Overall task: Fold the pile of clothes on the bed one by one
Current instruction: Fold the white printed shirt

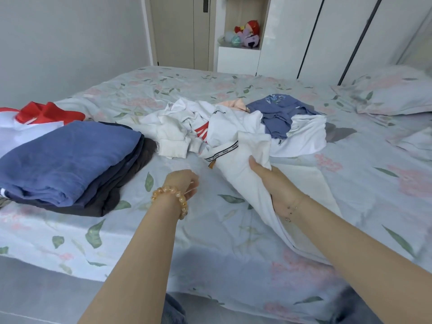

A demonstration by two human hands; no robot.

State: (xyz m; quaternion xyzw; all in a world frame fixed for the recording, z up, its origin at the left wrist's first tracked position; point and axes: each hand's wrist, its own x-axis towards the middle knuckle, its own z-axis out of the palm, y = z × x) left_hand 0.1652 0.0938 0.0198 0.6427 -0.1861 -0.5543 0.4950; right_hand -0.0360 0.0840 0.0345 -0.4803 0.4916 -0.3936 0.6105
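A loose pile of clothes [233, 122] lies in the middle of the bed: white garments, a blue-grey top [278, 111] and a bit of peach cloth. My right hand [273, 183] grips a white garment [243, 169] with a black-and-white printed band, drawn out of the pile toward the bed's near edge. My left hand [184, 183], with a bead bracelet at the wrist, hovers just left of that garment, fingers curled downward; whether it pinches any cloth is unclear. A stack of folded clothes [70, 164], blue on top and dark beneath, sits at the left.
The bed [210, 253] has a pale floral sheet. A red and white garment [39, 115] lies behind the folded stack. A pillow [395, 92] rests at the far right. A door, a shelf with plush toys [247, 33] and white wardrobes stand beyond.
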